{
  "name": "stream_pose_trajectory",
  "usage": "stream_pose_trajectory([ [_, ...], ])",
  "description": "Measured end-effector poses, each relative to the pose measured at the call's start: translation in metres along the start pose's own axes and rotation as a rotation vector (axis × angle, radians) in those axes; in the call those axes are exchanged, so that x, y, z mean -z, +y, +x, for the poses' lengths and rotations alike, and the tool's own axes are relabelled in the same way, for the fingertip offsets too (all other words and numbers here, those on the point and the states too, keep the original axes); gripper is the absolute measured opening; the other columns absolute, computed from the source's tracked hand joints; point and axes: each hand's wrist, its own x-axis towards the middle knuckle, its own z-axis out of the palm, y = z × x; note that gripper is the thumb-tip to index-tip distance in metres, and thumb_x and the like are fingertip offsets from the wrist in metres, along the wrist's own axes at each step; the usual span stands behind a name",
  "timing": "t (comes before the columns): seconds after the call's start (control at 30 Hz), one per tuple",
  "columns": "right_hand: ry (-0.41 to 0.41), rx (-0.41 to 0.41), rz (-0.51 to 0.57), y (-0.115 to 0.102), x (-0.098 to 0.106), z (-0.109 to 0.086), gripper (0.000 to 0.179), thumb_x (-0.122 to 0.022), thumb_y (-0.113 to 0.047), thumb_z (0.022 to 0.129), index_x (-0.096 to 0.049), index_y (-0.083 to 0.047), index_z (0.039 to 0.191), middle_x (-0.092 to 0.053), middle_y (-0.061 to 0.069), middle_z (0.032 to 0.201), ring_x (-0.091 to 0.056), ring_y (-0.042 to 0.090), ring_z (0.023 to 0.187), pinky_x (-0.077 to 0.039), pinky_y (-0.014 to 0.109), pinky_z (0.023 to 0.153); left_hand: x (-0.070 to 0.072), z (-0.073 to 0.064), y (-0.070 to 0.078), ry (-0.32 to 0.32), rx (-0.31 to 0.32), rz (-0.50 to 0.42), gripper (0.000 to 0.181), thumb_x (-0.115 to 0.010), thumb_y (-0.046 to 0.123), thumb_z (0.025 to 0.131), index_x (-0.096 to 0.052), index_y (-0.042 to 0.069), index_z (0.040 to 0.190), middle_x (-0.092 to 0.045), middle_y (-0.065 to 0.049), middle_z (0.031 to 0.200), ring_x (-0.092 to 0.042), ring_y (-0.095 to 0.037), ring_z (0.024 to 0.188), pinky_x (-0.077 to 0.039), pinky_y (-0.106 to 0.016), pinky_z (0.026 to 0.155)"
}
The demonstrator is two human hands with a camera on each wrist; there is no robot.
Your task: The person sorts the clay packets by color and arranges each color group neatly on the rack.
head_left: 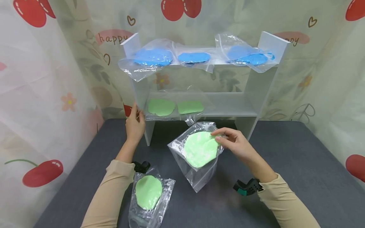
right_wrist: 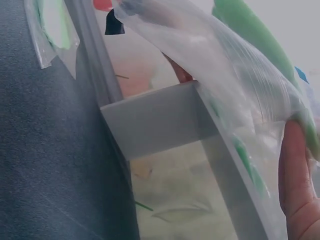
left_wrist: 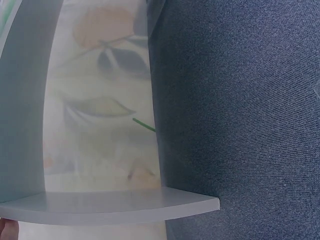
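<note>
My right hand (head_left: 235, 142) pinches the edge of a clear plastic bag (head_left: 191, 179), thumb in front. Inside lies a flat, light green disc (head_left: 200, 148); the bag hangs tilted before the shelf's lower part. In the right wrist view my thumb (right_wrist: 296, 167) presses on the bag's film. My left hand (head_left: 135, 125) touches the left side of the white shelf unit (head_left: 251, 110) near its middle board, fingers pointing up. On that board lie two bagged green pieces (head_left: 161, 107), side by side at the left. The left wrist view shows little of the left hand.
Bagged blue pieces (head_left: 195, 57) lie along the top board, some bags overhanging its front. Another bagged green disc (head_left: 149, 192) rests on the dark grey table (head_left: 194, 209) by the left forearm. Patterned curtains (head_left: 71, 63) surround the table.
</note>
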Motion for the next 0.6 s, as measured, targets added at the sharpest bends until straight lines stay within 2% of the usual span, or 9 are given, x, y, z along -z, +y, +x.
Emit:
stream_pose_trajectory([
  [0.17,0.066,0.018,0.009,-0.003,0.002,0.002,0.023,-0.052,-0.009,0.095,-0.066,-0.024,0.105,-0.049,-0.01,0.079,-0.033,0.012,0.056,-0.032,0.028,0.053,0.0,0.0,0.001,0.003,-0.007,0.001,0.048,-0.043,0.009,0.098,-0.034,0.01,0.146,-0.054,-0.025,0.13,-0.057,-0.038,0.116,-0.05,-0.047,0.095],
  [0.23,0.101,0.013,0.021,-0.005,0.002,0.002,0.022,-0.052,-0.01,0.095,-0.066,-0.024,0.106,-0.051,-0.01,0.083,-0.035,0.01,0.058,-0.034,0.026,0.055,0.0,0.0,0.001,0.002,-0.01,0.004,0.049,-0.043,0.009,0.098,-0.033,0.008,0.146,-0.054,-0.026,0.129,-0.057,-0.038,0.116,-0.05,-0.047,0.094],
  [0.3,0.136,0.014,0.04,-0.008,0.002,0.003,0.021,-0.053,-0.011,0.095,-0.066,-0.024,0.105,-0.05,-0.01,0.078,-0.037,0.009,0.061,-0.035,0.024,0.056,0.0,0.0,0.001,0.001,-0.015,0.004,0.049,-0.042,0.009,0.098,-0.032,0.007,0.146,-0.054,-0.026,0.128,-0.057,-0.038,0.116,-0.051,-0.047,0.094],
  [0.47,0.198,0.037,0.096,-0.012,0.003,0.006,0.022,-0.053,-0.011,0.095,-0.067,-0.024,0.105,-0.04,-0.007,0.068,-0.033,0.011,0.059,-0.028,0.029,0.054,0.0,0.0,0.0,0.004,-0.023,0.004,0.049,-0.043,0.01,0.098,-0.032,0.008,0.146,-0.054,-0.025,0.13,-0.057,-0.038,0.115,-0.051,-0.047,0.094],
  [0.6,0.239,0.022,0.163,-0.015,0.004,0.008,0.021,-0.053,-0.012,0.095,-0.066,-0.024,0.107,-0.04,-0.007,0.072,-0.032,0.009,0.058,-0.028,0.027,0.053,0.0,0.0,-0.001,0.006,-0.021,0.003,0.049,-0.043,0.01,0.098,-0.033,0.01,0.146,-0.053,-0.024,0.131,-0.057,-0.037,0.116,-0.051,-0.047,0.094],
])
